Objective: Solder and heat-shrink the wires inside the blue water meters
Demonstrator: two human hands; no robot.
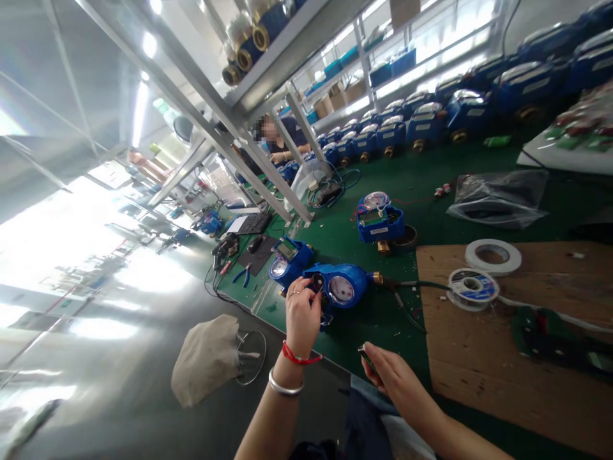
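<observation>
On the green bench mat (421, 185) my left hand (301, 313) is raised with its fingers pinched on the near edge of the blue water meter (338, 285), which lies just in front of me beside a second meter (287, 259). My right hand (390, 374) hovers low at the bench edge, fingers closed narrowly around a small dark part (366, 356) I cannot identify. A clear plastic bag (498, 198) lies flat further back, its contents unclear

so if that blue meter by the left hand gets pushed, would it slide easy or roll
The blue meter probably feels heavy for its size: it shows a brass fitting at one end. It likely would not roll, as its body lies broad on the green mat. The left hand touches its edge; the mat would probably resist sliding.
</observation>
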